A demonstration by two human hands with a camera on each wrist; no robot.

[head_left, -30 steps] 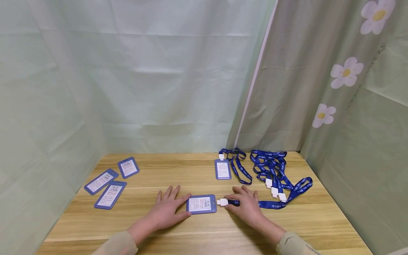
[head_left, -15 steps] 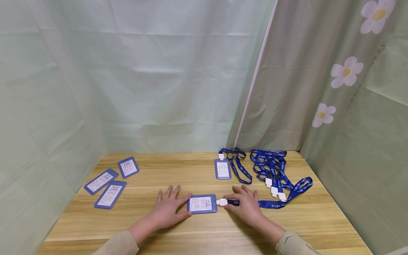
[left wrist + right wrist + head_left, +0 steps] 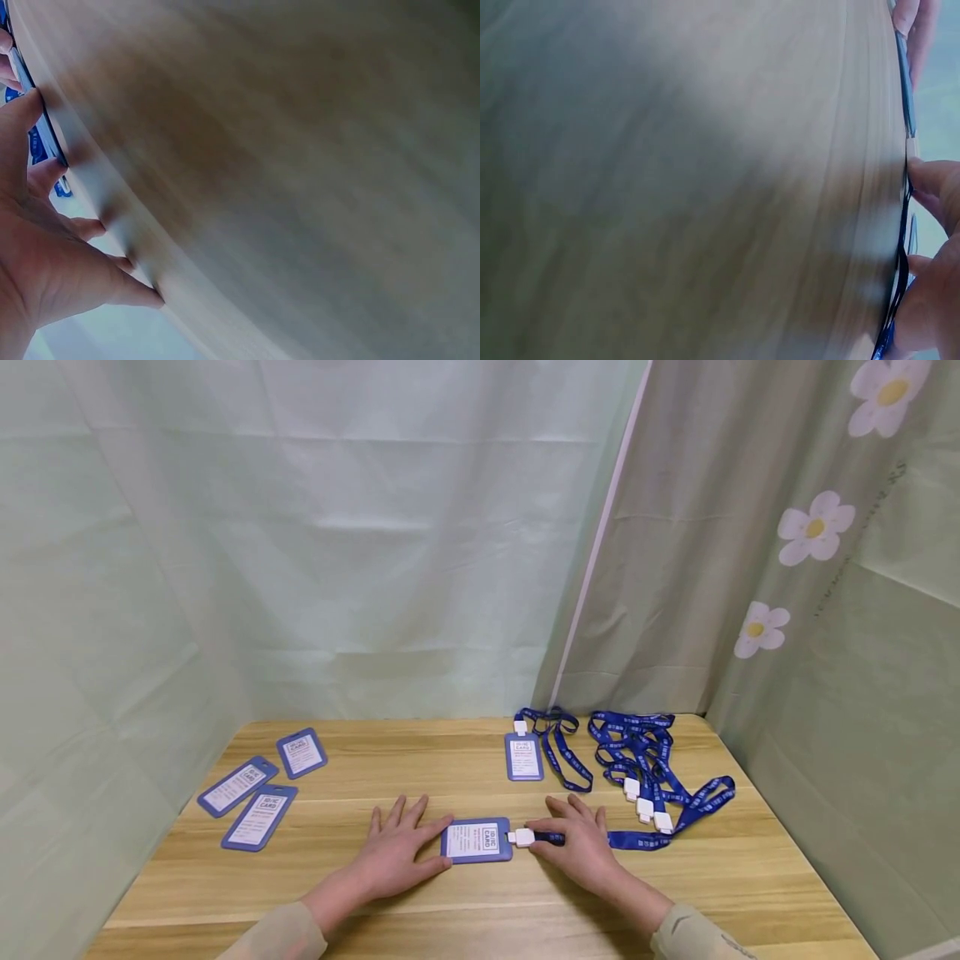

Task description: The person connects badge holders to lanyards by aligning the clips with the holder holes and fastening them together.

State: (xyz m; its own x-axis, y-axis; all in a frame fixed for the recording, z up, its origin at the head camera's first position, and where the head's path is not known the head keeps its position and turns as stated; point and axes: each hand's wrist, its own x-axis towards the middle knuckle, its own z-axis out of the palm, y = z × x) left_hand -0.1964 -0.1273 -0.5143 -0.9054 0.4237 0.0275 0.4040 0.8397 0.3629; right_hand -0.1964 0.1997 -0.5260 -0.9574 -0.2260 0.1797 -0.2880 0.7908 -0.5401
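At the middle of the table in the head view, a blue card holder point(image 3: 475, 840) lies flat, its slotted end facing right. My left hand point(image 3: 400, 850) rests palm down with spread, fairly straight fingers; thumb and index finger touch the holder's left corners. My right hand point(image 3: 579, 843) pinches a blue lanyard between thumb and index finger, just behind its white clip point(image 3: 522, 837). The clip's narrow tip meets the holder's slotted end; whether it lies in the slot or over it is too small to tell. In the right wrist view, the thumb point(image 3: 930, 178) is beside the clip.
Several lanyards point(image 3: 637, 739) with white clips lie heaped at the right. A card holder joined to a lanyard point(image 3: 524, 757) stands apart at the back. Three loose card holders point(image 3: 259, 818) lie at the left. Curtains point(image 3: 420, 552) enclose the wooden table point(image 3: 390, 752).
The card holder has slid slightly right under my left hand's touch, closing the small gap to the clip's tip. My right hand has barely moved.
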